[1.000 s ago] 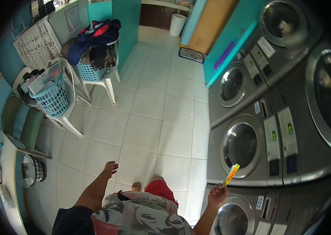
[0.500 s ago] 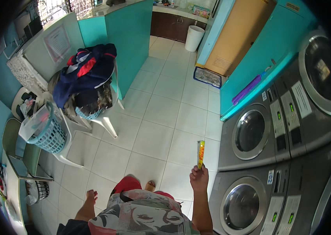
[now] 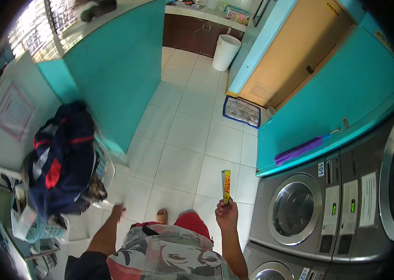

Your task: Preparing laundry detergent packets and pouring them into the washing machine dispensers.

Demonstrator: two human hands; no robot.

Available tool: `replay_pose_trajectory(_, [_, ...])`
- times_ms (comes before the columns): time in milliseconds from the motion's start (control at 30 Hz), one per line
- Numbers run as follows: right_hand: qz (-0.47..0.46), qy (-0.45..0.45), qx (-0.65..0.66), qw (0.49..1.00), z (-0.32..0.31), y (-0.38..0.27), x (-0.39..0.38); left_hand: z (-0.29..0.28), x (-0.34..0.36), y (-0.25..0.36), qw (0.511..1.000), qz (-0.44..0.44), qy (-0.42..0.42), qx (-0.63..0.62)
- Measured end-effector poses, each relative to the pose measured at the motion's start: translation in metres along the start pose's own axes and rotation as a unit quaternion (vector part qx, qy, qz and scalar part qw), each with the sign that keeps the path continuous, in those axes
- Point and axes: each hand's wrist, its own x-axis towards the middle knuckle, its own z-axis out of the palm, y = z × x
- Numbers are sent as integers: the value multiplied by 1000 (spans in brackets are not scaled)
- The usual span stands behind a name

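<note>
My right hand (image 3: 226,210) grips a slim yellow packet (image 3: 226,185) with red printing, held upright at waist level. Down at the left, my left hand (image 3: 118,212) hangs empty with loose fingers, close to a white plastic chair. On that chair, a pale blue basket (image 3: 100,165) is piled with dark navy clothes (image 3: 62,154) with red stripes. A second pale blue basket (image 3: 48,229) stands at the lower left, partly behind the pile. My bare toes show on the tiled floor below.
Stacked steel front-loading machines (image 3: 295,210) line the right. Ahead, a tiled walkway (image 3: 185,130) runs between a teal counter (image 3: 103,88) and a teal door with a purple umbrella (image 3: 299,149). Beyond are a tan door (image 3: 292,56), a mat (image 3: 241,111) and a white bin (image 3: 226,51).
I have moved forward along the walkway; the clothes pile and machines now sit closer. The packet has swung inward from the right, and my left hand is beside the nearer chair.
</note>
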Motion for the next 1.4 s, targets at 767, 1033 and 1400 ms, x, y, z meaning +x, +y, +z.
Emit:
replay_pose_trajectory(767, [-17,-22,-39,999,258,-245,550,156,232,439,983,-87,-53,-154])
replay_pose_trajectory(1033, [4,-14,-35,999,349,-285,709,254,340,779,983,17,90,-161])
replay_pose_trajectory(1400, [37,-6,-20,999,461,-371,970,370,494,1076,992,113,-28,-42])
